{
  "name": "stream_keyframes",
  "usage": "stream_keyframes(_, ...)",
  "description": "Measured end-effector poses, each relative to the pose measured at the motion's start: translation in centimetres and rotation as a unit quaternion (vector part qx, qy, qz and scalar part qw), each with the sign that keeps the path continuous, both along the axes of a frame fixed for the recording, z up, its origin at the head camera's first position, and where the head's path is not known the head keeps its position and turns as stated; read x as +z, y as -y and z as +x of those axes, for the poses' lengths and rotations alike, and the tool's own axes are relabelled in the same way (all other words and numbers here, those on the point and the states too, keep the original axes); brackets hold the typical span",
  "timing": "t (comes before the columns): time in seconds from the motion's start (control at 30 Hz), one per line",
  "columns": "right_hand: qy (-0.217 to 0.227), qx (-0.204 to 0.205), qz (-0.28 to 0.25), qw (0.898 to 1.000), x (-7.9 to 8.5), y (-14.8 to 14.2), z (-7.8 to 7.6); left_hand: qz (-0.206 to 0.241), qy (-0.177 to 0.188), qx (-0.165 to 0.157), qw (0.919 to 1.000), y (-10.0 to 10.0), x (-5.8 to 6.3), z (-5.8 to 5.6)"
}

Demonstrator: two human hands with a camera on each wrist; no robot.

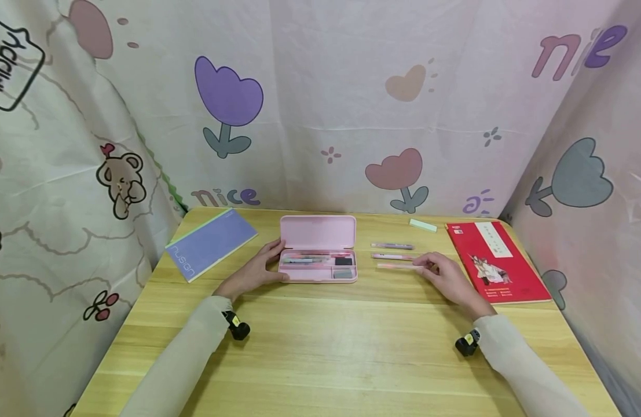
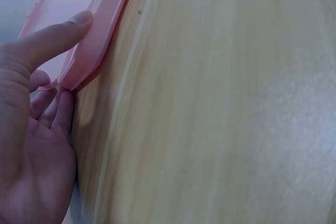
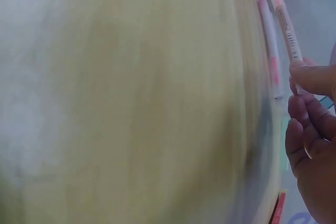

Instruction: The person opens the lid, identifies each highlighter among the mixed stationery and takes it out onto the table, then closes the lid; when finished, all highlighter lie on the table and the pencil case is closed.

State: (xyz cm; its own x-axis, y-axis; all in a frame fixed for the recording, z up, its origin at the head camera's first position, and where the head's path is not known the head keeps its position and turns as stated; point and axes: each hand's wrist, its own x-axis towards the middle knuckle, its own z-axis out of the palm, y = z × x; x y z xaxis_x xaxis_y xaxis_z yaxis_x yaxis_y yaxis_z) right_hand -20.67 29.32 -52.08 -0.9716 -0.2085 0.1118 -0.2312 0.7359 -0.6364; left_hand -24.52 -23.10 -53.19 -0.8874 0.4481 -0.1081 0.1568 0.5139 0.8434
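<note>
Notebook (image 1: pixel 211 243) lay at the table's (image 1: pixel 320 347) far left. Left hand (image 1: pixel 255 269) steadied the open pink case (image 1: pixel 318 255), thumb and fingers clasped on its left end. Right of the case, three pens lay in a row, long axes left to right. Right hand (image 1: pixel 450 278) pinched the right end of the nearest pen (image 1: pixel 398 266); the pen pointed from the fingers (image 3: pixel 310 77) toward the case, which lay just to its left. Red book (image 1: pixel 494 260) lay at far right.
</note>
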Motion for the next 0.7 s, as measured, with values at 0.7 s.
stream_keyframes(0.7, -0.012, 0.010, 0.005, 1.000, -1.3, 0.6, -0.8, -0.011, -0.001, 0.004, 0.9999, -0.1, 0.1, 0.1)
